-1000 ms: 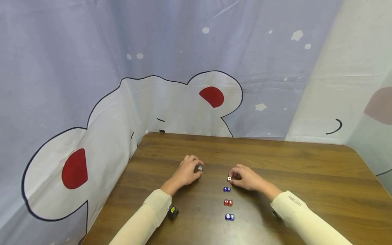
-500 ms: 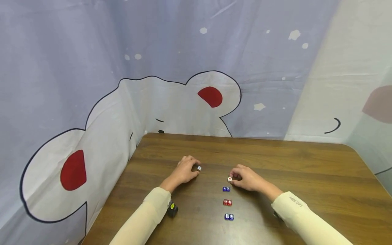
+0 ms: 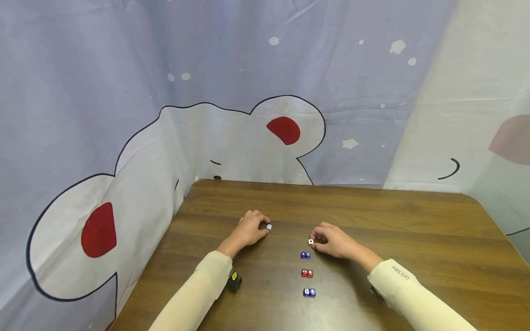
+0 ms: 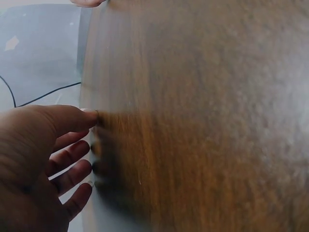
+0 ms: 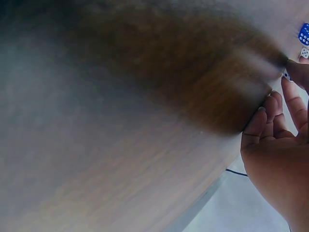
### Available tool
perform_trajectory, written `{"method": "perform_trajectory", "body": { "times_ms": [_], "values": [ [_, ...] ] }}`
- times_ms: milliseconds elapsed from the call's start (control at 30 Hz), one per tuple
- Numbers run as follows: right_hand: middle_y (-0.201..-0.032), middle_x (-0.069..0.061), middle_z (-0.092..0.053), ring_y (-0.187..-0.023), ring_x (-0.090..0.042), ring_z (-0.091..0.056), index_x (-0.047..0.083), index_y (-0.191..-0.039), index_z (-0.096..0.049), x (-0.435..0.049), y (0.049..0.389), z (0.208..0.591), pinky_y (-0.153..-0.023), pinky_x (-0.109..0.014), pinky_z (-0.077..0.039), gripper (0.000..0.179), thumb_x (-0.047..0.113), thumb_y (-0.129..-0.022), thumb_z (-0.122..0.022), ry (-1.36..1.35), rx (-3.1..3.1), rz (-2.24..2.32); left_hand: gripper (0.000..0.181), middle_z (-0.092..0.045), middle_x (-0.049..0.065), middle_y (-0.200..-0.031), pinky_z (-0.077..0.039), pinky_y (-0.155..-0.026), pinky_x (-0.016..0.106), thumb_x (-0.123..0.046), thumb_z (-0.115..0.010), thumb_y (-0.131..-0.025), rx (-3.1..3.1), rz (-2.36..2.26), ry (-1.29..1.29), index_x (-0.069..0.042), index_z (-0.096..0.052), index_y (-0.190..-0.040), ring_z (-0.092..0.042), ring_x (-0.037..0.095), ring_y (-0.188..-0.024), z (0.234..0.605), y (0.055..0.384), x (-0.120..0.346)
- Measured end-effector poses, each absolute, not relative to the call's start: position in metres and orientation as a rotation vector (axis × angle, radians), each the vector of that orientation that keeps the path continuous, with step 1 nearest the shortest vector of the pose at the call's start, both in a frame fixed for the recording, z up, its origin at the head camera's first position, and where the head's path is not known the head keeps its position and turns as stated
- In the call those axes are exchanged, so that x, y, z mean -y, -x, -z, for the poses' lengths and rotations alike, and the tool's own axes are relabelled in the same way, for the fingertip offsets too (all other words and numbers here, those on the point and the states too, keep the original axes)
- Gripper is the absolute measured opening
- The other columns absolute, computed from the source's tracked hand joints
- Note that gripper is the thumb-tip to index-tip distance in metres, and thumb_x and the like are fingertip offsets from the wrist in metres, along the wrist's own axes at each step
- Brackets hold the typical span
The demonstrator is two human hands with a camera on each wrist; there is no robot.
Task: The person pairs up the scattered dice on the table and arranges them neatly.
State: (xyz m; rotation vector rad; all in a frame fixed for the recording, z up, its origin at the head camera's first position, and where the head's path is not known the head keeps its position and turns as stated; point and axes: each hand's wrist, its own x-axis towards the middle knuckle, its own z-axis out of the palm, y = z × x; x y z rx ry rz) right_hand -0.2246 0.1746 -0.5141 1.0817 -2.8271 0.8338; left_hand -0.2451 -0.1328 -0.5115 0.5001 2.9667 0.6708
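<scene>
At the tips of the thumb and forefinger of my left hand (image 3: 247, 230) is a small white die (image 3: 269, 227) with dark pips. My left wrist view shows the same hand (image 4: 43, 150) from the thumb side, and its die is hidden there. My right hand (image 3: 334, 242) pinches another white die (image 3: 311, 242), whose top face carries one big red dot. This die (image 5: 287, 76) is partly covered by the fingers in the right wrist view. Just nearer than the right hand lies a pair of blue dice (image 3: 305, 255), side by side.
Nearer still on the wooden table (image 3: 397, 216) are a pair of red dice (image 3: 307, 273) and a second pair of blue dice (image 3: 309, 292), in line. A printed curtain (image 3: 232, 142) hangs behind the table's far edge.
The white die at my left fingertips has turned and shows a different face. My right hand and its die stay nearly in place. The whole head view has shifted very slightly.
</scene>
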Motion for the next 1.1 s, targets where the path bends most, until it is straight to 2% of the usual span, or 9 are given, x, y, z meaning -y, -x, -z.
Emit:
{"method": "perform_trajectory", "body": {
  "times_ms": [600,1100],
  "values": [
    [-0.087,0.004,-0.057,-0.08,-0.01,-0.055,0.015,-0.091,-0.067,-0.176,0.226,0.517,-0.074,-0.028,-0.05,0.013,0.014,-0.084,-0.078,-1.092,2.81,-0.854,0.011,-0.063,0.003,-0.115,-0.042,-0.101,0.05,-0.025,-0.071,-0.095,-2.977,-0.674,-0.497,-0.016,-0.074,-0.101,-0.052,0.026,-0.115,0.508,0.246,0.13],
    [-0.085,0.006,-0.055,-0.079,-0.007,-0.053,0.016,-0.09,-0.067,-0.176,0.225,0.518,-0.071,-0.027,-0.048,0.013,0.014,-0.084,-0.078,-1.092,2.792,-0.856,0.015,-0.064,0.001,-0.118,-0.043,-0.1,0.046,-0.029,-0.072,-0.095,-2.952,-0.587,-0.573,-0.017,-0.075,-0.104,-0.053,0.022,-0.114,0.505,0.234,0.105]
  ]
}}
